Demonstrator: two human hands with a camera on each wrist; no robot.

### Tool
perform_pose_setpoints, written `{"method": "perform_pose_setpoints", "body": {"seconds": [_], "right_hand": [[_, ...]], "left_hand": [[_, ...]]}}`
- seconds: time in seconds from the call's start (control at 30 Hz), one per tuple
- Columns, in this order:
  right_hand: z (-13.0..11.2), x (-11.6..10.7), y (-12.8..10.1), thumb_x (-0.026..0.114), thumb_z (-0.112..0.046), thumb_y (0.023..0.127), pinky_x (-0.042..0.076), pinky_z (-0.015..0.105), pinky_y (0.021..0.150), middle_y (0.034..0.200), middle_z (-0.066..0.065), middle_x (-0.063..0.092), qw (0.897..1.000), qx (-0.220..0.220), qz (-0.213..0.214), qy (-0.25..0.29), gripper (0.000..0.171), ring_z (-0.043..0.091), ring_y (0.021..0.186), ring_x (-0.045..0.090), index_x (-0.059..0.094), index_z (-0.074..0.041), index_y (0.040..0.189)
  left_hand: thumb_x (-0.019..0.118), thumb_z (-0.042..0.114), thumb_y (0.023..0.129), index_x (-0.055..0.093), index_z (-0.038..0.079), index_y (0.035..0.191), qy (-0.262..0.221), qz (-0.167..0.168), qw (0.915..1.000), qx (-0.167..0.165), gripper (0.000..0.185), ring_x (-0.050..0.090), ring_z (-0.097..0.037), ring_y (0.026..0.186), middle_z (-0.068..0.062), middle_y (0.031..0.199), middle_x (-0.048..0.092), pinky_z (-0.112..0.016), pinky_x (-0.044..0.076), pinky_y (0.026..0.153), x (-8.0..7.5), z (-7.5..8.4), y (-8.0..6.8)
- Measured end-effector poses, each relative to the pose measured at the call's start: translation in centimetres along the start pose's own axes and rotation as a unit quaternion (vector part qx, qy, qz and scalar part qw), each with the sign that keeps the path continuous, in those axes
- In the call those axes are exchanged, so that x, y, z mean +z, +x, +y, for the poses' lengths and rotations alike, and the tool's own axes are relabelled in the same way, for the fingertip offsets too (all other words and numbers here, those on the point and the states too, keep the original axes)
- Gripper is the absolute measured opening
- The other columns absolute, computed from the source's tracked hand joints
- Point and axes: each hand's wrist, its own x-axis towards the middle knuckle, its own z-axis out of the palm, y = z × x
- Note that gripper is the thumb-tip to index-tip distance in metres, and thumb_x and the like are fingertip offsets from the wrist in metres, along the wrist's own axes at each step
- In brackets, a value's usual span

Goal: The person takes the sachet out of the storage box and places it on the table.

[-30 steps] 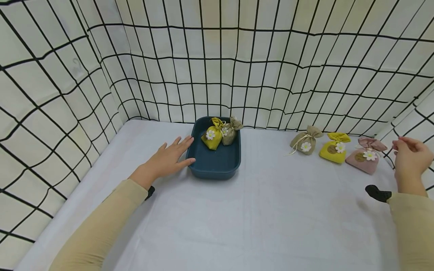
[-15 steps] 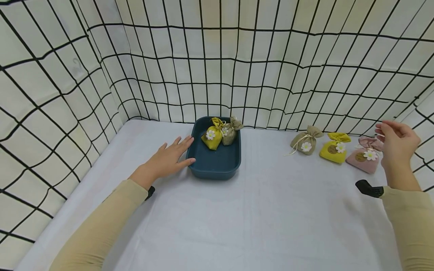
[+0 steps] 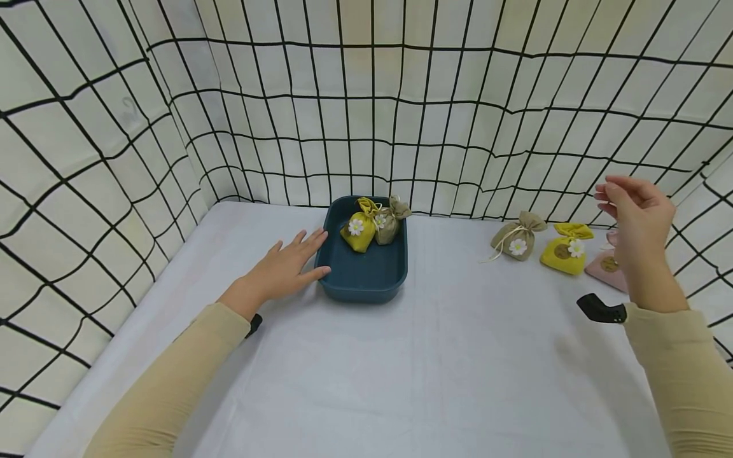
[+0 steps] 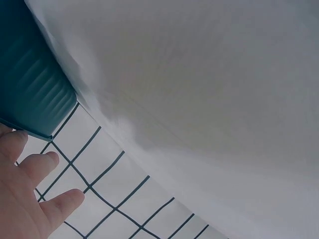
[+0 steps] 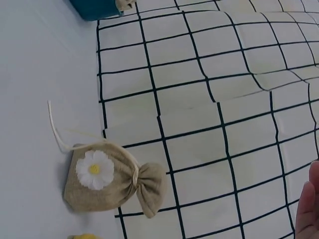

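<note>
My left hand (image 3: 286,266) lies with spread fingers at the left rim of a dark blue tray (image 3: 362,280). The left wrist view shows its fingertips right by the tray's ribbed wall (image 4: 37,79). Inside the tray, a yellow drawstring pouch (image 3: 359,233) leans against a beige pouch (image 3: 388,230), each with a white daisy. My right hand (image 3: 644,219) is raised at the right with loosely bent fingers and nothing in them. It partly covers a pink pouch (image 3: 606,270). Beside that sit a yellow pouch (image 3: 564,256) and a beige pouch (image 3: 517,238) with a loose cord.
A white cloth (image 3: 435,369) covers the table. Behind it and along both sides rise white walls with a black grid (image 3: 321,121). The pouches on the right stand in a row near the back wall.
My right hand has moved left and upward from the far right, and now overlaps the pink pouch in the head view. The left hand, tray and pouches have stayed in place.
</note>
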Motion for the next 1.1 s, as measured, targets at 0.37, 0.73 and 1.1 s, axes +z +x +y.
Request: {"method": "perform_pose_setpoints", "body": {"seconds": [0.37,0.73,1.1], "right_hand": [[0.3,3.0,-1.7,0.071,-0.003,0.096,0.056,0.017,0.081,0.096,0.007,0.074,0.994,-0.060,-0.088,-0.011,0.016,0.016,0.091,0.070,0.072,0.006,0.109],[1.4,7.8,-2.9,0.064,-0.002,0.101,0.054,0.016,0.081,0.094,0.000,0.075,0.972,-0.103,-0.187,-0.097,0.012,0.012,0.089,0.069,0.074,0.000,0.106],[2.2,11.6,-3.3,0.064,-0.004,0.101,0.055,0.019,0.083,0.094,-0.003,0.074,0.954,-0.092,-0.247,-0.141,0.011,0.014,0.091,0.069,0.073,-0.002,0.109]], "left_hand": [[0.048,0.058,0.105,0.014,0.014,0.166,0.003,-0.002,1.0000,0.002,0.083,0.009,-0.041,0.155,-0.008,0.171,0.012,-0.072,0.008,0.116,0.0,0.1,0.2],[0.051,0.055,0.105,0.015,0.011,0.166,0.002,-0.001,1.0000,-0.001,0.083,0.010,-0.042,0.155,-0.009,0.171,0.013,-0.073,0.009,0.116,-0.1,0.2,-0.1],[0.048,0.059,0.104,0.015,0.012,0.166,0.002,0.000,1.0000,0.000,0.084,0.010,-0.042,0.155,-0.008,0.171,0.013,-0.073,0.008,0.116,-0.1,0.2,-0.1]]}}
